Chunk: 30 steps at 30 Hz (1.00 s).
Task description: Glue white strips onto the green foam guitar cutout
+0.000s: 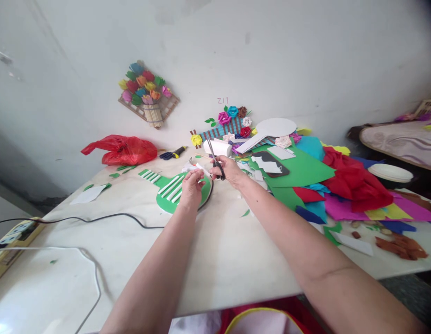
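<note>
My right hand [225,168] is closed around dark-handled scissors [214,155], their blades pointing up. A short white paper roll [202,169] shows between my hands, reaching to the right fingertips. The fingers of my left hand [193,185] are pinched together just beside that roll; what sits between them is hidden. Under the left hand lies a green guitar-shaped cutout [163,200] with several white paper rolls [170,186] set across it in parallel. Its right part is partly covered by the left hand, and a black cable curves around that side.
Left are a red plastic bag [130,150], pliers [173,152], a black cable [125,215] and a power strip [18,236]. Right are green sheets [305,167], a phone-like dark slab [283,170] and red crepe paper [364,185]. Paper flowers [224,118] stand by the wall.
</note>
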### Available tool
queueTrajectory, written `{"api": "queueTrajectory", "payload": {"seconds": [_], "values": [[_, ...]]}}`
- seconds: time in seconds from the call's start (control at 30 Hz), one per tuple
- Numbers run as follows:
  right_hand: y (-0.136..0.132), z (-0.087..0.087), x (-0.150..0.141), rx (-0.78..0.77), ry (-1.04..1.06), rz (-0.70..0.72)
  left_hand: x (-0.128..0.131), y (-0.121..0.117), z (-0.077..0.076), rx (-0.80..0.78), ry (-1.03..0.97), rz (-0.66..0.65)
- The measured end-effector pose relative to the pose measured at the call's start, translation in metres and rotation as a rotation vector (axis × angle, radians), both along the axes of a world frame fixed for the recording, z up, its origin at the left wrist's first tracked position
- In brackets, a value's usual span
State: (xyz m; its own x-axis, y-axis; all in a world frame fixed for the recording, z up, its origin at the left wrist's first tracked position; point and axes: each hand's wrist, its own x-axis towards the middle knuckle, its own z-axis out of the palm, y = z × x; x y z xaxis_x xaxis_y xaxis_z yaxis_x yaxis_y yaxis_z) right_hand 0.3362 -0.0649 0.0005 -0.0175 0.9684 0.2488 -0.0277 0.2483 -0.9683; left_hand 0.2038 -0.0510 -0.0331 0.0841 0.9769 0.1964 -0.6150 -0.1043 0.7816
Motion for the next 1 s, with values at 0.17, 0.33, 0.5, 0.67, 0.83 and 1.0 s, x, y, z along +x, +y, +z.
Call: {"api": "queueTrajectory", "payload": {"seconds": [0.17, 0.33, 0.5, 0.67, 0.83, 1.0], "values": [[-0.006, 0.005, 0.008, -0.010, -0.214, 0.077, -0.005, 0.005, 0.000, 0.006, -0.034, -0.008], [-0.010, 0.010, 0.016, -0.059, -0.437, 0.191, -0.011, 0.008, 0.003, -0.017, -0.085, -0.003], [-0.007, 0.009, 0.016, -0.049, -0.521, 0.245, -0.014, 0.008, 0.004, -0.029, -0.116, 0.011], [-0.007, 0.010, 0.014, -0.071, -0.583, 0.248, -0.014, 0.010, 0.003, -0.016, -0.125, 0.019], [-0.005, 0.008, 0.016, -0.046, -0.622, 0.240, -0.014, 0.012, 0.003, -0.008, -0.136, 0.015], [-0.003, 0.006, 0.015, -0.042, -0.615, 0.242, -0.014, 0.012, 0.002, -0.008, -0.141, 0.019]]}}
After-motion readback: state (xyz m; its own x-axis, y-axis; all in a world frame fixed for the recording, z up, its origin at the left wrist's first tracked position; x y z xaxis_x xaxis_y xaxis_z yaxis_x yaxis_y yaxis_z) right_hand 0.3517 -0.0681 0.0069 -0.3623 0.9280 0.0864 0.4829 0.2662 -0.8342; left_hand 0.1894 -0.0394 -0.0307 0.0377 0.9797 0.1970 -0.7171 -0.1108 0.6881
